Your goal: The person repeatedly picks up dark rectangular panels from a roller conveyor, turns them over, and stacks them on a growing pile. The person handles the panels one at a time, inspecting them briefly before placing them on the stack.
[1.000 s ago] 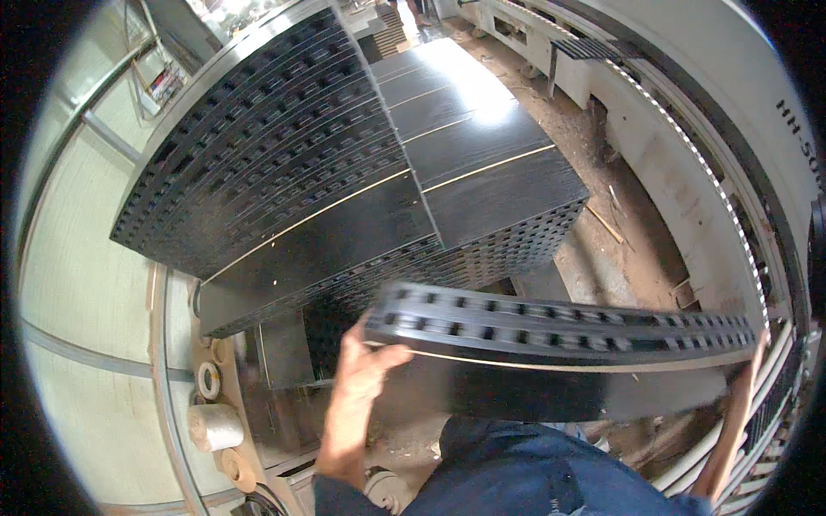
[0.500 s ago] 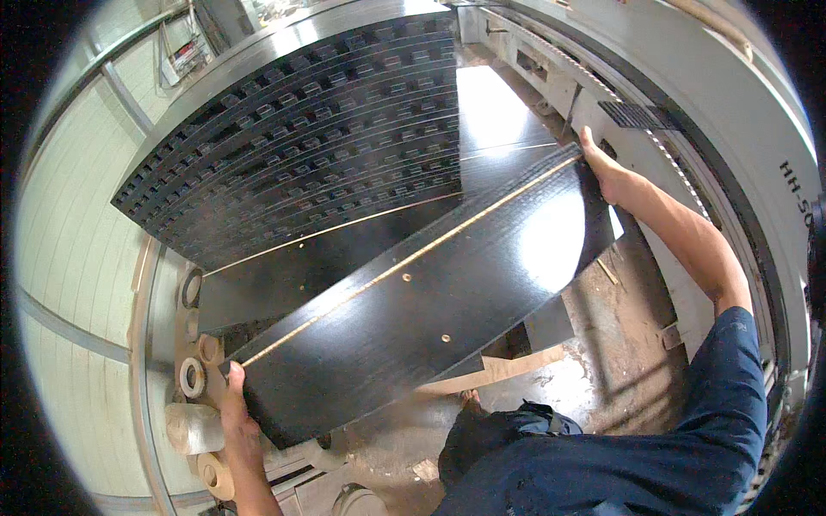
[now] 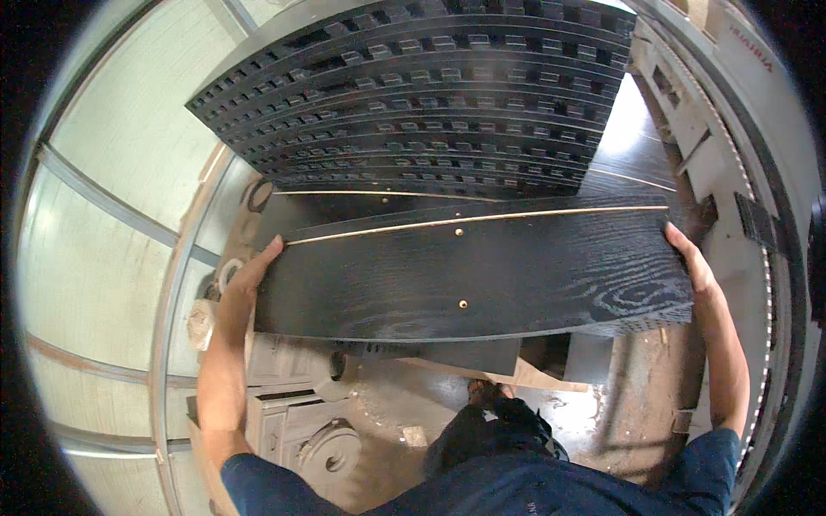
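A long black wood-grain board [image 3: 379,284] spans the space in front of me, with a thin pale groove near its far edge and two small pale holes. At its left end my left hand [image 3: 261,261] is closed on it, thumb by the far corner. My right hand [image 3: 693,261] grips the opposite end the same way. Fingers beneath the board are hidden on both sides. Just beyond lies another black board [image 3: 340,207] with a similar pale line, partly covered. Behind that rises a tall stack of black panels [image 3: 413,107] with rows of notches in their edges.
A long pale grey machine [image 3: 718,146] runs along the right. Pale wall panels [image 3: 107,267] line the left, with a wrapped roll [image 3: 200,324] and ring-shaped rolls beside them. Carved door-like panels [image 3: 280,361] and a round disc [image 3: 334,451] sit lower left on the dusty floor.
The held board has swung from a steep diagonal to nearly level across my view. My right hand came nearer and my left hand went farther out. My view has also shifted.
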